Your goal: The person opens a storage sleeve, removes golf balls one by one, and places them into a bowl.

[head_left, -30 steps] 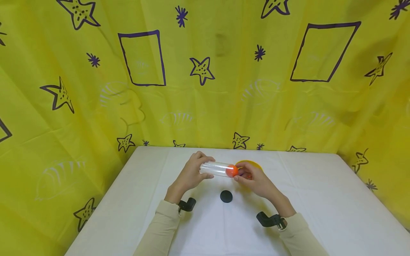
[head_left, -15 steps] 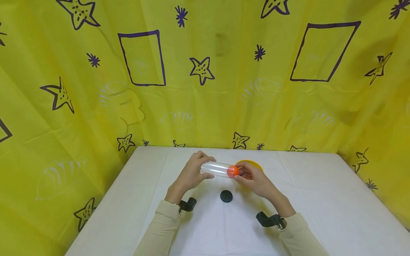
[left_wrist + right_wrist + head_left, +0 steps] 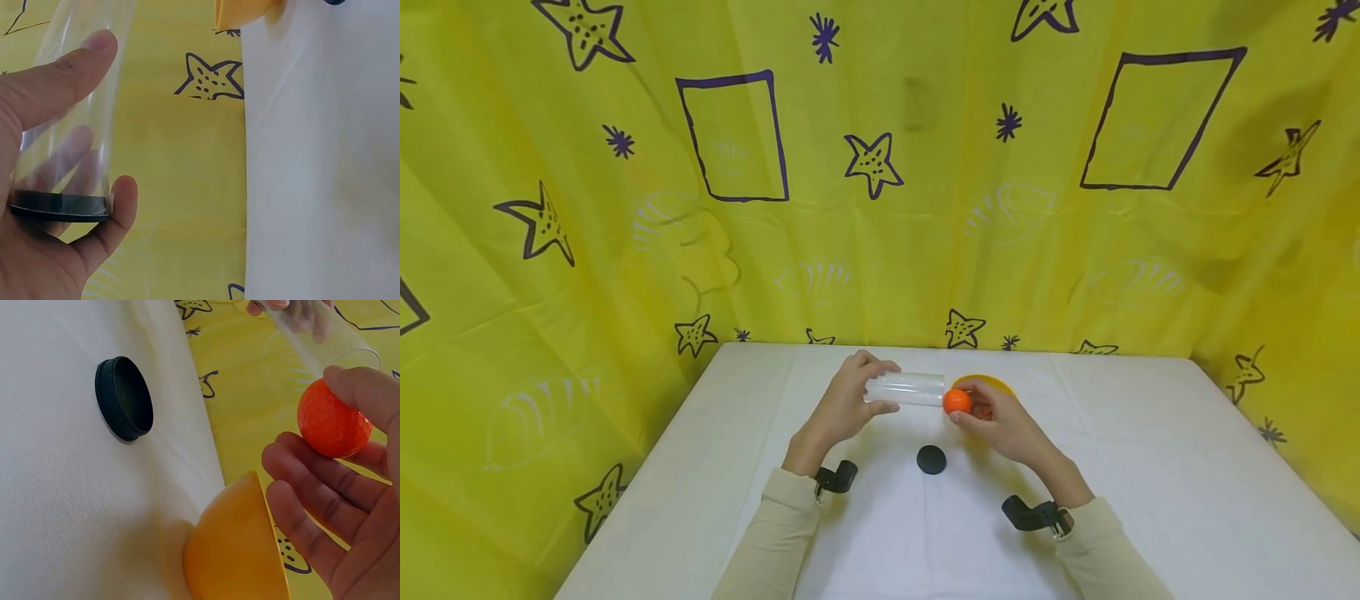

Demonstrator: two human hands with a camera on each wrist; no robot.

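Left hand grips the clear tube; right hand pinches an orange golf ball at its mouth

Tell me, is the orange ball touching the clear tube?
Cannot tell. In the head view the orange ball sits right at the clear tube mouth; the right wrist view shows no plain gap or contact.

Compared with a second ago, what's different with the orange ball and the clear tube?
The orange ball has come out of the clear tube: it sat inside the tube's open end, and now the right hand pinches it just outside the mouth. The left hand still grips the tube level. The black cap and yellow bowl lie where they were.
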